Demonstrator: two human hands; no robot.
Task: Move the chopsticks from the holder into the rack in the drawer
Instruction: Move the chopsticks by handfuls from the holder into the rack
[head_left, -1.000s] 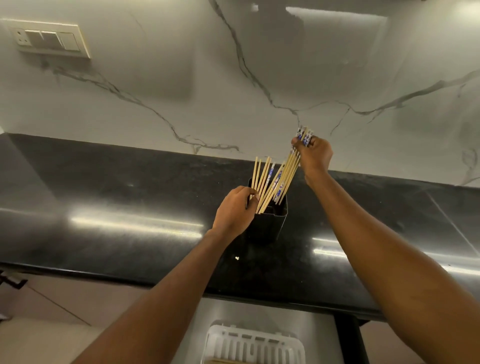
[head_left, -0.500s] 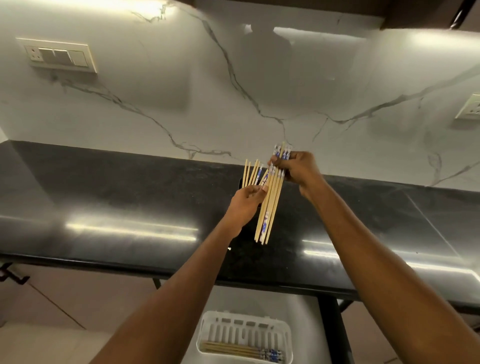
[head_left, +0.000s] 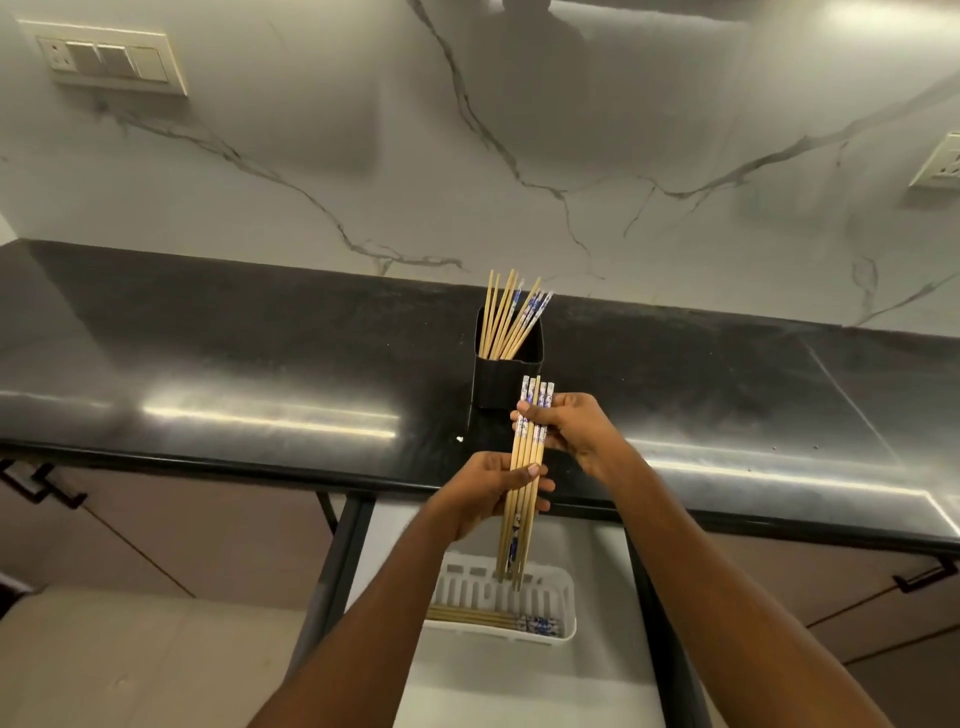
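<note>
A bundle of several wooden chopsticks (head_left: 525, 457) with blue-patterned tops hangs upright in front of the counter edge. My right hand (head_left: 569, 428) grips the bundle near its top and my left hand (head_left: 493, 491) grips it at the middle. Behind them the black holder (head_left: 506, 382) stands on the counter with several more chopsticks (head_left: 506, 317) leaning in it. Below, the white slotted rack (head_left: 563, 597) sits in the open drawer with a few chopsticks (head_left: 483, 617) lying flat along its near side. The bundle's tips hang just above the rack.
The black glossy countertop (head_left: 260, 364) runs across the view, with a white marble wall behind it. A switch plate (head_left: 109, 62) sits at upper left and a socket (head_left: 943, 161) at right. Dark drawer rails (head_left: 337, 551) flank the open drawer.
Both hands have come down and toward me with the bundle, from above the holder to the counter's front edge above the rack. My left hand has left the holder and closed on the bundle.
</note>
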